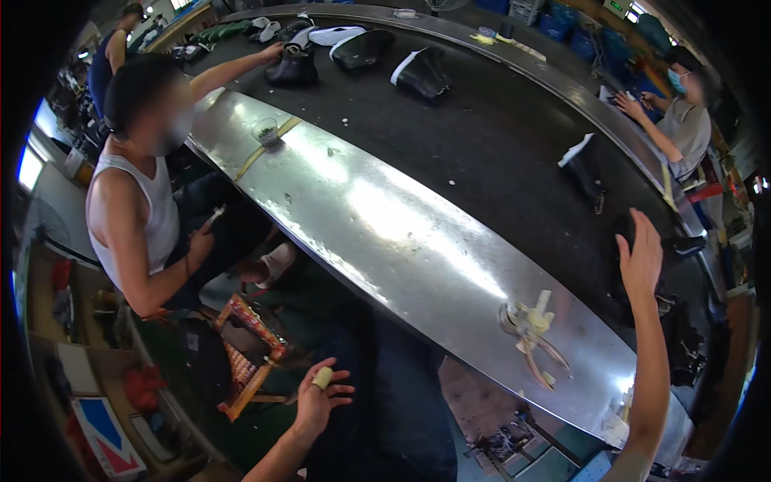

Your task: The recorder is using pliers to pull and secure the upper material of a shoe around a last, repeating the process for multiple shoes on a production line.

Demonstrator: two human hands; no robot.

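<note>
My right hand [642,253] reaches over the dark conveyor belt, fingers stretched and thumb apart, holding nothing. Close to it are dark shoe parts, hard to tell apart; a black boot upper [588,170] with a white edge lies farther off on the belt. Low in front of my body, my left hand [315,402] is open with slightly bent fingers. A pale yellow wrap [322,377] covers one of its fingertips. Between my hands, metal pincers [540,353] rest on the shiny metal ledge [450,321], beside pale yellow tape scraps [540,313].
On the left a seated co-worker [132,201] reaches onto the belt [498,145] toward a black boot [291,66]. Another masked person [683,128] sits across it. More black uppers [422,74] lie farther along. A stool [249,353] stands at lower left.
</note>
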